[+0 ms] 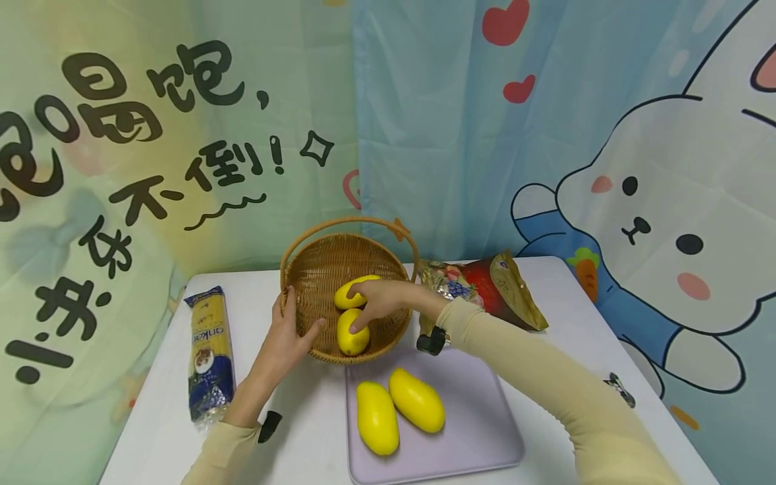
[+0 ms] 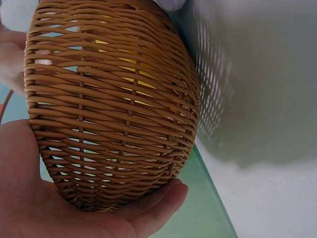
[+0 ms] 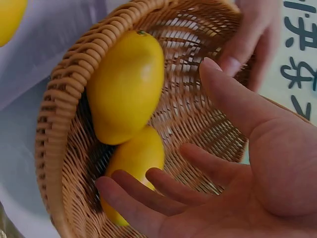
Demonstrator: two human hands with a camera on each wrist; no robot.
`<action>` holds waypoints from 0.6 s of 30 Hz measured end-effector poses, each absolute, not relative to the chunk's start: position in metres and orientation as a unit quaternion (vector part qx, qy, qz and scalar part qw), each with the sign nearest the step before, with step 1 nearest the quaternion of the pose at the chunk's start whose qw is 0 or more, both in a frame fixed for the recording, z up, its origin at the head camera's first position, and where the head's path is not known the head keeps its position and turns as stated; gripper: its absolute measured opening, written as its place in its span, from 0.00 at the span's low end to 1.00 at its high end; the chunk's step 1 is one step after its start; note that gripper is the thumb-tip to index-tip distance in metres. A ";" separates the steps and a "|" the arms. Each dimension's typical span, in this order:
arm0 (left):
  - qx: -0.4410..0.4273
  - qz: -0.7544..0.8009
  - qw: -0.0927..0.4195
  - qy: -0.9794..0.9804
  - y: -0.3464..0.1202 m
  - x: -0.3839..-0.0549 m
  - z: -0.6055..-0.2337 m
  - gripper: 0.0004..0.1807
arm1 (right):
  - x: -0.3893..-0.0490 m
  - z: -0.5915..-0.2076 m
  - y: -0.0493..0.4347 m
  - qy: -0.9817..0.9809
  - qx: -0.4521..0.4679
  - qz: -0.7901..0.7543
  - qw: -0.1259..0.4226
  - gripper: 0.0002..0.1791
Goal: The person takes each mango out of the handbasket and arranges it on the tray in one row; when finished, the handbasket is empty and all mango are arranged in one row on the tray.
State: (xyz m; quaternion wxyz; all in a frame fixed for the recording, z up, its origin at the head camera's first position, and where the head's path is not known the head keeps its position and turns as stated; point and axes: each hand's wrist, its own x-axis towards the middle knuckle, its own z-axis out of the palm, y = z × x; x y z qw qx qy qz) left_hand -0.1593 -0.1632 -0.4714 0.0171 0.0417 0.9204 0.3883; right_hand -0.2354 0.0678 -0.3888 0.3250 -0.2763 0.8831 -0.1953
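A brown wicker basket (image 1: 315, 266) with a hoop handle is tipped toward me at the back of the table, two yellow mangoes (image 3: 130, 87) lying inside it. My left hand (image 1: 289, 337) grips the basket's left side, thumb at the rim and fingers along the woven outer wall (image 2: 119, 109). Inside the basket my right hand (image 1: 383, 300) reaches over the mangoes from the right. Its fingers (image 3: 173, 186) are spread and loosely bent, with the tips in front of the farther mango in the right wrist view. Two more mangoes (image 1: 377, 417) lie side by side on a lilac tray (image 1: 473, 431).
On the left of the white table (image 1: 303, 431) lies a pack of spaghetti (image 1: 210, 350). A red and gold foil bag (image 1: 491, 289) sits behind the right forearm. A small dark object (image 1: 621, 389) is near the right edge. Printed curtains hang right behind the table.
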 end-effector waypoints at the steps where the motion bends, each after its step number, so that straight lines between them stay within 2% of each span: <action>1: 0.042 0.388 0.016 0.921 -0.163 -0.159 -0.471 0.55 | -0.236 -0.391 0.066 0.883 -0.273 -0.190 0.330 0.45; 12: 0.045 0.385 0.006 0.922 -0.162 -0.158 -0.471 0.55 | -0.240 -0.407 0.053 0.881 -0.230 -0.179 0.374 0.46; 18: 0.044 0.384 0.007 0.922 -0.161 -0.159 -0.470 0.54 | -0.240 -0.418 0.048 0.883 -0.243 -0.172 0.363 0.45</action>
